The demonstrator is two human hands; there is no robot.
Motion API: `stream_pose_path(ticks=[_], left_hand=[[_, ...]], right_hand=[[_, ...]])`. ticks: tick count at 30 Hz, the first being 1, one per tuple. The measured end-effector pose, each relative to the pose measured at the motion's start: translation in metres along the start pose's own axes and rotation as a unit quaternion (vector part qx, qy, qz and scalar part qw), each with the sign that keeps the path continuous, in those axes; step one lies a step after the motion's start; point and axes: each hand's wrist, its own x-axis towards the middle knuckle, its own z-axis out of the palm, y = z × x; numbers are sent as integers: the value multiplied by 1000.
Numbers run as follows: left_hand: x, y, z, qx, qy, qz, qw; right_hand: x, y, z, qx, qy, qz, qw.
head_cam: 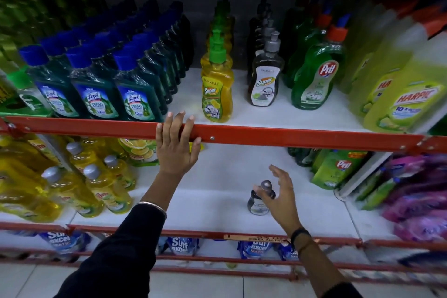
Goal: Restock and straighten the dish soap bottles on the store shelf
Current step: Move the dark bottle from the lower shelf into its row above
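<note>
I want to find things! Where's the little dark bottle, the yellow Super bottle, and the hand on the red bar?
little dark bottle (257, 203): head view, on its dark body.
yellow Super bottle (217, 89): head view, on its label.
left hand (177, 145): head view, on its back.

Three rows of blue-capped Lizol bottles (96, 94) are standing on the upper shelf, beside one row each of yellow Super bottles (217, 89), grey Super bottles (265, 80) and green Pril bottles (314, 75); depth counts are unclear. One small dark bottle (258, 201) is standing alone below. Two hands are showing.
</note>
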Motion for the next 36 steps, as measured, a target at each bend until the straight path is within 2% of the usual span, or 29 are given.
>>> stream_pose_path(ticks=[3, 6, 13, 17, 24, 31, 36], left_hand=[[1, 0, 1, -1, 7, 0, 1000], [0, 0, 3, 1, 11, 1, 1000], [0, -1, 4, 1, 8, -2, 1000], [0, 0, 3, 2, 1, -10, 1000], [-1, 2, -2, 6, -21, -19, 1000], [1, 2, -4, 9, -31, -23, 999], [2, 2, -4, 10, -26, -22, 999]], right_hand=[[-1, 33, 1, -38, -99, 67, 992], [-2, 44, 1, 12, -145, 94, 985], [8, 48, -9, -30, -144, 90, 985], [5, 23, -22, -15, -153, 61, 986], [13, -69, -54, 68, -54, -49, 995], [48, -171, -79, 104, 90, -191, 972], [90, -187, -79, 106, 141, -180, 968]])
